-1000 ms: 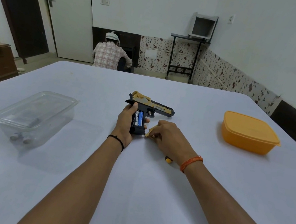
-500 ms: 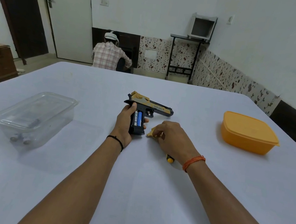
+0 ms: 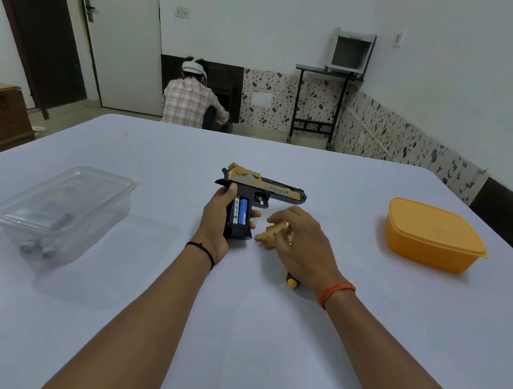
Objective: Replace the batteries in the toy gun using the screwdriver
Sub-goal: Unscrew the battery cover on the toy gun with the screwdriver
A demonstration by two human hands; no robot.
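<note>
Toy gun (image 3: pixel 260 191): black and tan, lying on its side at the middle of the white surface (image 3: pixel 225 340), barrel pointing right. Grip compartment uncovered.

Batteries (image 3: pixel 239 211): two in the open grip, side by side, one white and one blue.

Left hand (image 3: pixel 218 218): curled round the gun's grip from the left, thumb on the upper back of the grip, fingertips showing at its right edge. A thin black band circles the wrist.

Battery cover (image 3: pixel 270 236): tan plastic piece, just right of the grip, lifted at the fingertips of the right hand.

Right hand (image 3: pixel 302 245): fingers bent and pinching the cover. An orange thread band circles the wrist.

Screwdriver (image 3: pixel 292 282): lying on the surface under the right wrist; only its yellow and black handle end shows.

Clear plastic box (image 3: pixel 57 213): lidded, at the left of the surface, well apart from the gun. Small items inside, too blurred to name.

Orange box (image 3: pixel 433 236): lidded, at the right of the surface, well apart from the gun.

Background: a person (image 3: pixel 192 100) in a checked shirt, back turned, low by the far wall.
</note>
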